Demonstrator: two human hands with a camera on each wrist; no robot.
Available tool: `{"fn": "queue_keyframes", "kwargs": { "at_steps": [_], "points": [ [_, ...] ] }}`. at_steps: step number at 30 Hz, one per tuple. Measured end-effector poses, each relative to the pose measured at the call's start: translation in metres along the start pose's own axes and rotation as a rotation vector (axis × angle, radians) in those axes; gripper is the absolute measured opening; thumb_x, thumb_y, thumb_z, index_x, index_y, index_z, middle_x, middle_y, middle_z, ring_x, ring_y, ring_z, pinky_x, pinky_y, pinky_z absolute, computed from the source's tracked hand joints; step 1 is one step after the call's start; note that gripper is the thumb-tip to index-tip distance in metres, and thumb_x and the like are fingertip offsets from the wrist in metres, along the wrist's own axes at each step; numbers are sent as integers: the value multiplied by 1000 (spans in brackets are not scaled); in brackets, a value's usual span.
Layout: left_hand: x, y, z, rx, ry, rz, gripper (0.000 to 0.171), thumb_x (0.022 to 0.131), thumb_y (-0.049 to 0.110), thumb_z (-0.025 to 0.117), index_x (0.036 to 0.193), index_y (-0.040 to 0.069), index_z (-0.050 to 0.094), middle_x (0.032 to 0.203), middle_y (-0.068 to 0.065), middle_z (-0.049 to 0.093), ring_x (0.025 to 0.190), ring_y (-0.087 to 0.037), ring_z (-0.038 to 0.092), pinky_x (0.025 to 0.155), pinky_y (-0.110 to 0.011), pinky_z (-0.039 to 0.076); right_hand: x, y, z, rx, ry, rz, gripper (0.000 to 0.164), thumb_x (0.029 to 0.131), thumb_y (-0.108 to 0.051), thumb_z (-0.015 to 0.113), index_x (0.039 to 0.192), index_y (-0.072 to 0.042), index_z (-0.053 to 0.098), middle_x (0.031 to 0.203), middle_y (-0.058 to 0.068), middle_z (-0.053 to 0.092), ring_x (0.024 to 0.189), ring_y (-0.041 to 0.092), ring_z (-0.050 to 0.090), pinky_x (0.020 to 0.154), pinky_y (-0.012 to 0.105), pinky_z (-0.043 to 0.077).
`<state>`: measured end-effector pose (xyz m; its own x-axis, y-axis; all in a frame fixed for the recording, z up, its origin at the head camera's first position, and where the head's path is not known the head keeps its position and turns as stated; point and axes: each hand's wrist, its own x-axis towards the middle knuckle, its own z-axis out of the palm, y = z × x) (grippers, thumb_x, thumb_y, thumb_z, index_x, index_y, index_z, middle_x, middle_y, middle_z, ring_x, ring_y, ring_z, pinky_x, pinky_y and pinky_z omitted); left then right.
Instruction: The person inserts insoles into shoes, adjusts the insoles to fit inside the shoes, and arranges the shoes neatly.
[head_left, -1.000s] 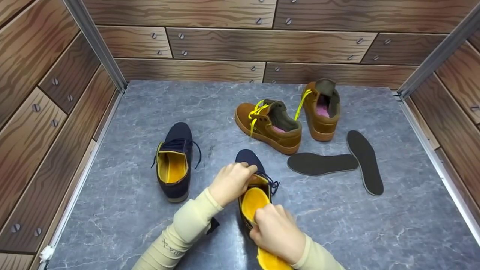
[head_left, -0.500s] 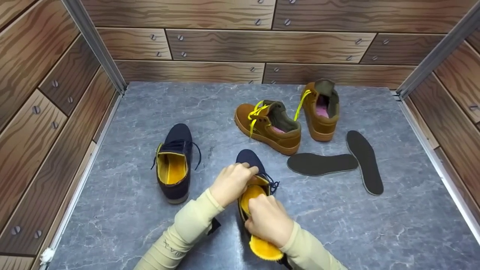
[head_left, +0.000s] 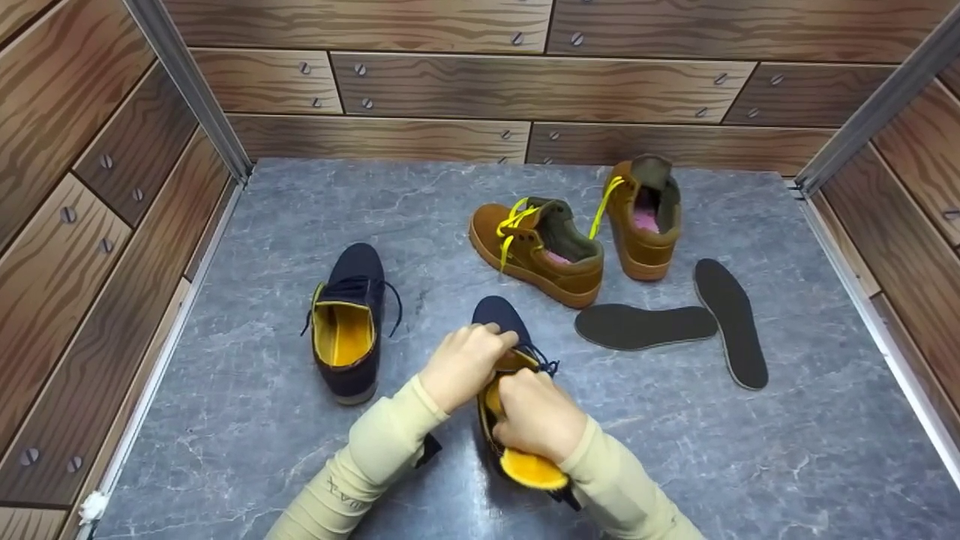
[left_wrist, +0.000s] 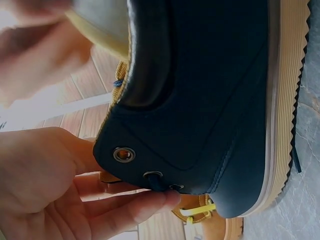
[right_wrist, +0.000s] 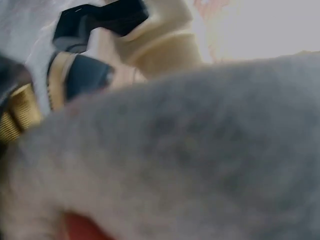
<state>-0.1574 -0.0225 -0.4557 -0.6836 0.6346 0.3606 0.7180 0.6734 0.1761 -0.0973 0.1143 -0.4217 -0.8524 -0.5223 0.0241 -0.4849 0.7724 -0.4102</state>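
Note:
A navy lace-up shoe (head_left: 496,313) stands in the front middle, toe pointing away. My left hand (head_left: 466,365) grips it at the tongue and lace area; in the left wrist view the fingers lie at the eyelets along the shoe's (left_wrist: 215,100) opening edge. A fuzzy yellow insole (head_left: 534,471) is in my right hand (head_left: 541,416), front part inside the shoe and heel end sticking out over the back. Its grey underside fills much of the right wrist view, blurred. The insole's middle is hidden by the right hand.
A matching navy shoe (head_left: 358,264) with a yellow lining stands to the left. Behind are two brown shoes, one lying angled (head_left: 517,255) and one upright (head_left: 646,259), with yellow laces. Two black insoles (head_left: 645,328) lie to the right. Wood-patterned walls (head_left: 540,90) surround the grey surface.
My right hand has moved forward and slightly left, pushing the yellow insole deeper into the navy shoe; less of its heel end sticks out. The left hand keeps its grip in place.

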Motion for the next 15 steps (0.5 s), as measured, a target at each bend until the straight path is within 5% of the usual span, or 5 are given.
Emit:
{"fn": "queue_keyframes", "kwargs": {
  "at_steps": [8,15],
  "points": [
    [0,-2,-2,-41,-29,-6,15,86,-2,61,86,11,68,77,-6,63,63,-26,66,48,-38,53,16,5,35,-215,237,157,11,65,-9,73,68,-5,64,66,13,63,57,39,62,45,50,47],
    [2,-6,-4,-71,-45,26,21,80,-8,61,87,9,69,77,-7,64,63,-27,66,51,-38,54,21,13,56,-199,371,184,10,75,-12,72,73,-5,65,70,12,65,60,39,64,44,50,47]
  ]
}}
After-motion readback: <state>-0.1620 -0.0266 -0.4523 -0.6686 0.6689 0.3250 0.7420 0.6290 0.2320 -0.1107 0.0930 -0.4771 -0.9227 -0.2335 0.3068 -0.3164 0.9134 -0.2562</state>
